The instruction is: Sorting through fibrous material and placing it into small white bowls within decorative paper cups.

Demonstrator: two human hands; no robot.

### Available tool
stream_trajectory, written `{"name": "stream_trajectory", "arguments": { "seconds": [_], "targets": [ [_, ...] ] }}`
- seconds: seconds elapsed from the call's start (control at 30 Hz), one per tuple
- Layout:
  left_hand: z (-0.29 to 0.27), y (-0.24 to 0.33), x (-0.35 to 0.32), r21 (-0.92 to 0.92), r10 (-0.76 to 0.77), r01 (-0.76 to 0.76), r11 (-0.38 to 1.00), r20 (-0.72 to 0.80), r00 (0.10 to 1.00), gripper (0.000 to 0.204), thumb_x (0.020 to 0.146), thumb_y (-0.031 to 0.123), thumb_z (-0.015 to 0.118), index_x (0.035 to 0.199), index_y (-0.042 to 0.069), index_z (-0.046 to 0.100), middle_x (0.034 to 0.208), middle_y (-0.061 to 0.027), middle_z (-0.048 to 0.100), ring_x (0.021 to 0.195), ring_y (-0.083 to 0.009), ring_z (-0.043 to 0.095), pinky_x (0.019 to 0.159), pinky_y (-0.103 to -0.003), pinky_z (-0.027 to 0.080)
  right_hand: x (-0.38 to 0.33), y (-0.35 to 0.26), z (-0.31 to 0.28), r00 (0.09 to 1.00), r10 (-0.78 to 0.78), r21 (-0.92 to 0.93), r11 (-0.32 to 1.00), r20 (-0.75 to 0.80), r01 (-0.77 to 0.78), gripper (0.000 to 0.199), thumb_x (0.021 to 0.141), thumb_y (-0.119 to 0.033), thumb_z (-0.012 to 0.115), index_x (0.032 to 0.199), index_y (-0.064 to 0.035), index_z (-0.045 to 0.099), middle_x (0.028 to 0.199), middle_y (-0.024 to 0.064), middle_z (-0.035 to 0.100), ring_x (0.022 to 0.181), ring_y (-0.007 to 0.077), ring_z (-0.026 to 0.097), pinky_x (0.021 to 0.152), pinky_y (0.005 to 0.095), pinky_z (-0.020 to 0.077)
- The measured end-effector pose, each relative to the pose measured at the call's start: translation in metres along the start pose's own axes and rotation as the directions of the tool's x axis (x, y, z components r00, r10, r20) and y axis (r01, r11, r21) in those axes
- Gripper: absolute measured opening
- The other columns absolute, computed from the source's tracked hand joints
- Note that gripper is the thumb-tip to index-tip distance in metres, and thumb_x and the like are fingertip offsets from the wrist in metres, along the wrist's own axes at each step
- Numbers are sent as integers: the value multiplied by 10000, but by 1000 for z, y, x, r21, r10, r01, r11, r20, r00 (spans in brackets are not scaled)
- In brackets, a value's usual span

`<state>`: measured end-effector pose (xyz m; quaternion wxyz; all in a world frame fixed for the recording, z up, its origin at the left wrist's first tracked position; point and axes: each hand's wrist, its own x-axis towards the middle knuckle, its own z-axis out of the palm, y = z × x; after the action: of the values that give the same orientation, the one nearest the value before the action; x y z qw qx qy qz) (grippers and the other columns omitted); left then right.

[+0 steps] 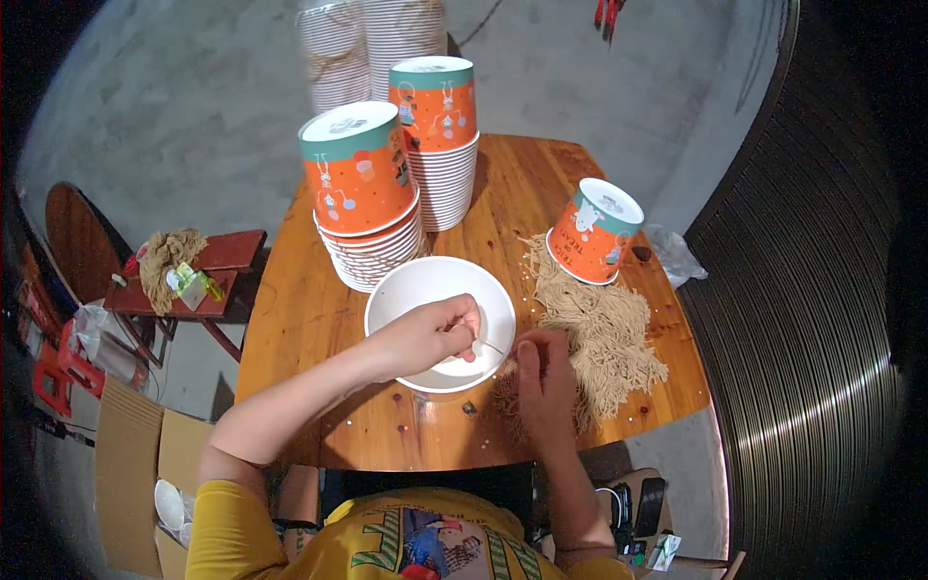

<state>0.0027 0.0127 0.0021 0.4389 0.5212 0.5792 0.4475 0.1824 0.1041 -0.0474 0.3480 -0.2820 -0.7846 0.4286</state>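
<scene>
A white-lined paper bucket [399,296] stands on the wooden table in front of me, its mouth facing up. Over its opening, my left hand [440,333] is closed, thumb and fingers pinching a thin string [493,346]. That string runs across the bucket's right rim toward my right hand [544,379], which is also closed, fingers pinched around its other end. Beside my right hand lies a loose heap of tan strings [604,338]. An orange and green paper bucket [592,237] sits upside down at the heap's far end.
Two stacks of upturned orange paper buckets [362,184] [435,106] stand at the far left of the table [512,184]. Taller white stacks [401,34] rise behind. A red bench [227,275] holds more string at left; a cardboard box [130,474] is lower left, a ribbed metal shutter [802,319] right.
</scene>
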Motion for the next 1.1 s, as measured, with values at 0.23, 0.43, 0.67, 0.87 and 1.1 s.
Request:
{"name": "stream_trajectory", "arguments": {
  "seconds": [0.23,0.43,0.67,0.87,1.1],
  "targets": [
    [6,4,3,-216,-9,-2,976,-50,999,89,844,30,512,933,31,501,798,-21,542,772,-102,550,735,-230,445,11,-17,-2,990,-100,35,995,94,97,153,840,-155,634,896,-15,605,847,119,590,769,238,583,723,342,471],
    [6,-1,2,-411,-169,173,895,46,984,263,798,-33,598,1045,10,522,945,-36,571,841,-103,572,793,-213,469,11,-10,13,990,63,190,978,130,-87,154,848,-167,630,904,-24,615,832,93,613,782,188,576,741,315,462],
    [7,1,2,-621,-240,271,736,135,961,269,800,-24,648,1036,25,529,943,-25,581,864,-86,584,801,-198,472,10,-13,17,959,248,392,876,133,-281,170,873,-177,604,917,-13,616,846,62,621,800,155,568,761,300,452],
    [9,-16,4,-599,-189,248,761,160,969,143,848,9,618,977,40,566,886,-3,605,801,-76,597,762,-182,492,9,-11,23,964,242,427,864,114,-267,156,888,-157,584,929,-10,619,842,52,618,807,144,565,760,285,447],
    [13,2,1,-536,-254,212,818,-5,967,75,834,49,574,904,35,552,836,-19,591,738,-60,543,632,-170,418,11,-18,8,991,134,439,891,-4,-118,196,901,-201,567,907,-9,604,854,77,623,829,181,580,768,316,460]
  ]
}}
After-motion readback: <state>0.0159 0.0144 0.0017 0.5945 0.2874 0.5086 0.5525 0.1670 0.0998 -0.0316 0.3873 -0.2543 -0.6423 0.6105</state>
